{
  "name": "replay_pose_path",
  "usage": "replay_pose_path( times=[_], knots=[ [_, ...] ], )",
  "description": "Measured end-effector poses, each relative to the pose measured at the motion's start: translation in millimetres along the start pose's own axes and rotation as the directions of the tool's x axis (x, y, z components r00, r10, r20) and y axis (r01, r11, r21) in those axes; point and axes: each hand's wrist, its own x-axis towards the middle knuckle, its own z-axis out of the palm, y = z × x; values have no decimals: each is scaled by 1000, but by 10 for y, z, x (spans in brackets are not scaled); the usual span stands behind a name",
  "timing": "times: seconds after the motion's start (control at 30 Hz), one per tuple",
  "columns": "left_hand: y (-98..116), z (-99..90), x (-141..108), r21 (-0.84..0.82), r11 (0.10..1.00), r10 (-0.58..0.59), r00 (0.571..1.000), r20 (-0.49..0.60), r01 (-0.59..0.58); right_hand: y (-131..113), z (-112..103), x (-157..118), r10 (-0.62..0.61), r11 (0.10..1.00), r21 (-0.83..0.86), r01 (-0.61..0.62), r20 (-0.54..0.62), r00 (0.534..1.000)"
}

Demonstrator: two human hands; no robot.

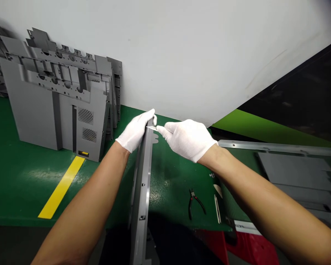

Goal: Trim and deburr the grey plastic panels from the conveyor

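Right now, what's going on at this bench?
A person's white-gloved left hand grips the top of a long grey sheet-metal panel, held upright, while the fingers of the white-gloved right hand pinch a thin pale strip at its top end. Black-handled pliers lie on the green bench. Grey sheet-metal panels lean against the wall at left, and more grey panels lie at right.

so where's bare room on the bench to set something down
Bare green bench lies between the long grey panel and the pliers, below your right hand. Another patch runs left of the yellow stripe, in front of the stacked grey panels. It's crowded on the right, among the grey sheets.
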Motion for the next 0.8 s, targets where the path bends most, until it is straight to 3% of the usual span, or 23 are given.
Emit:
replay_pose_path(
  times=[0.8],
  knots=[
    [-16,26,20,-99,995,-13,1000,8,13,21,-21,-50,-51,998,-40,52,37,998]
  ],
)
